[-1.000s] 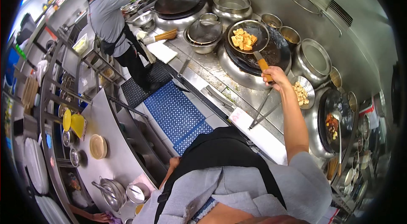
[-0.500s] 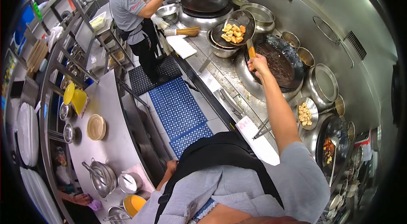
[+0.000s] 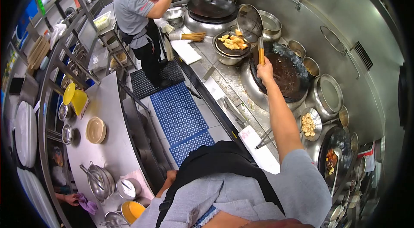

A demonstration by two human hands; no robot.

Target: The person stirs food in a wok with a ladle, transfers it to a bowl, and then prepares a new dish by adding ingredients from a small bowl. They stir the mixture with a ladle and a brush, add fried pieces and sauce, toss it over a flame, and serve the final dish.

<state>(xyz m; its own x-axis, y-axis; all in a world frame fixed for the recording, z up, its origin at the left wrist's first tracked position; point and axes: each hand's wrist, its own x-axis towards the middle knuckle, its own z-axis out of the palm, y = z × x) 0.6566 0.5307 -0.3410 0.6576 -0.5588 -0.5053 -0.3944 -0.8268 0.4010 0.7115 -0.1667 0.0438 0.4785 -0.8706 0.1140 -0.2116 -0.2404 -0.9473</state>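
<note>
My right hand [image 3: 265,72] is closed round the wooden handle of a round mesh strainer [image 3: 250,23], which is tilted up on its side. Just below the strainer's left edge, golden fried pieces [image 3: 233,41] lie in a second strainer resting over a metal bowl [image 3: 231,59]. A large dark wok [image 3: 282,72] with brown liquid sits on the burner beside my right hand. Low by my waist, next to the steel counter's edge, my left hand [image 3: 171,175] is partly seen; its fingers are too hidden to read.
A co-worker [image 3: 137,8] stands at the far wok [image 3: 211,6], holding a ladle. A bamboo brush [image 3: 192,37] lies on the range. Rightward are a bowl of pale pieces [image 3: 308,125] and another wok [image 3: 338,150]. A steel counter [image 3: 113,111] with bowls stands left; another person's hand [image 3: 71,199] holds purple cloth.
The strainer in my right hand has turned up on its side, and its pieces have dropped into the lower strainer. The co-worker's ladle has risen.
</note>
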